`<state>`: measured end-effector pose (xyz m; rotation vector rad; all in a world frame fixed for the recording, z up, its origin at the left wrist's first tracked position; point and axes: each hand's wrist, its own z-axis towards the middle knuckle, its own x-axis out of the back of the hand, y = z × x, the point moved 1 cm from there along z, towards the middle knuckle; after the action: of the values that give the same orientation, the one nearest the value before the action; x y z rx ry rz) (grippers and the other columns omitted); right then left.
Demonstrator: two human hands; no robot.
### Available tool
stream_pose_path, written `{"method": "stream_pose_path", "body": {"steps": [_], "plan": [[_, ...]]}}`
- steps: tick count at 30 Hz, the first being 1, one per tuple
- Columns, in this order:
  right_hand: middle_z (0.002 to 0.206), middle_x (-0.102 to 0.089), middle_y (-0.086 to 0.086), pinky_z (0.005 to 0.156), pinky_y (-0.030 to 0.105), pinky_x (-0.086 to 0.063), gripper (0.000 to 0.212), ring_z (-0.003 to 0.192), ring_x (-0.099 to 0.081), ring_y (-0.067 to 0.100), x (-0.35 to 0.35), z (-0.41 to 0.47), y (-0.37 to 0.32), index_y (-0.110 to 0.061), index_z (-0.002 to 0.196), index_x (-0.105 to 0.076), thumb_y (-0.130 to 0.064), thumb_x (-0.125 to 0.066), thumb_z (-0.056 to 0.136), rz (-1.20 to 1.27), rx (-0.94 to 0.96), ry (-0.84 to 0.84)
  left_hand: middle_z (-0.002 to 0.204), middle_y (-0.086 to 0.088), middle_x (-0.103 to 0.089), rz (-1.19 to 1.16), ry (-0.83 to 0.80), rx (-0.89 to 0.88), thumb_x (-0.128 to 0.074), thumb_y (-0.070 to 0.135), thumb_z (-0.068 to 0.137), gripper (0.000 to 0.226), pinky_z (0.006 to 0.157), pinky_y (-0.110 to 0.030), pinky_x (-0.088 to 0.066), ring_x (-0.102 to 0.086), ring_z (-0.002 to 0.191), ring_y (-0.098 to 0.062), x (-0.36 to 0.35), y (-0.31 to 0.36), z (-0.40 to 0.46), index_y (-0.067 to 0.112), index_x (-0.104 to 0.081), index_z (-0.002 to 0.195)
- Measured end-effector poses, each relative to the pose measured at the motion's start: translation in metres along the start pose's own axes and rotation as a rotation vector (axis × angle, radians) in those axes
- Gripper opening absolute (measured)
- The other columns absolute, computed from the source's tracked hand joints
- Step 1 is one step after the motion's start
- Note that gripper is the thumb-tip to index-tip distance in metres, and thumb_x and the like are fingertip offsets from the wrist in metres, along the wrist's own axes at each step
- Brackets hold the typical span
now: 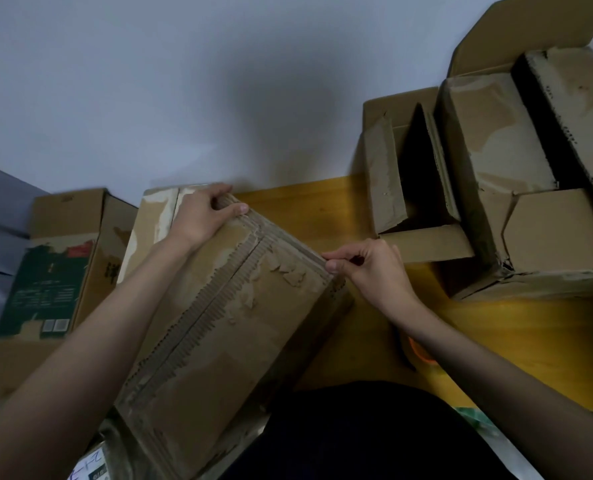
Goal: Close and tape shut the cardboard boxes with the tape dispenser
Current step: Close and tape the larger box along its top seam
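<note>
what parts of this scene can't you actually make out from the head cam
- Tape dispenser, head view: only an orange and dark sliver shows under the right forearm, so its shape is unclear.
- Closed box: its near end is cut off by the bottom edge and the dark clothing.
- Right hand: whether its fingers pinch tape or only the box edge is too small to tell.
- Open boxes: insides are in deep shadow.
- Green printed box: text blurred.

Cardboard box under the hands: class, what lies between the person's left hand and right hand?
In the head view, only the far top edge of the cardboard box runs between the left hand and the right hand.
</note>
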<state>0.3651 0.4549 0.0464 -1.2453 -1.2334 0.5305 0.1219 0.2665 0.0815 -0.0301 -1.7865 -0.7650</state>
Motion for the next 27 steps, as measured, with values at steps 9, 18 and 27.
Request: {"method": "stream_pose_path", "body": {"steps": [9, 18, 27], "plan": [[0.098, -0.068, -0.015, 0.073, -0.01, -0.031, 0.034, 0.083, -0.055, -0.01, 0.001, -0.003, -0.01, -0.026, 0.126, -0.066, -0.035, -0.069, 0.093, -0.114, 0.015, -0.035, 0.162, -0.008, -0.032, 0.107, -0.022, -0.039, -0.045, 0.042, 0.106, 0.062, 0.123, -0.035, -0.022, -0.029, 0.15, -0.025, -0.014, -0.004, -0.013, 0.012, -0.031, 0.158], [0.084, -0.053, -0.014, 0.062, 0.012, -0.033, 0.013, 0.071, -0.048, 0.0, -0.011, -0.001, -0.008, -0.019, 0.102, -0.074, -0.027, -0.071, 0.092, -0.188, 0.089, 0.004, 0.168, 0.0, 0.015, 0.332, -0.054, -0.061, -0.021, 0.086, 0.087, 0.104, 0.125, -0.037, 0.004, 0.011, 0.155, -0.014, -0.042, 0.011, -0.05, 0.017, 0.003, 0.162], [0.078, -0.053, -0.015, 0.059, 0.013, -0.033, 0.011, 0.069, -0.05, 0.001, -0.01, 0.004, -0.012, -0.021, 0.099, -0.074, -0.029, -0.072, 0.092, -0.191, 0.088, -0.014, 0.169, -0.007, 0.011, 0.499, -0.074, 0.002, -0.01, 0.08, 0.09, 0.1, 0.127, -0.04, -0.001, 0.008, 0.156, -0.019, -0.043, 0.017, -0.048, 0.012, 0.007, 0.16]]}}
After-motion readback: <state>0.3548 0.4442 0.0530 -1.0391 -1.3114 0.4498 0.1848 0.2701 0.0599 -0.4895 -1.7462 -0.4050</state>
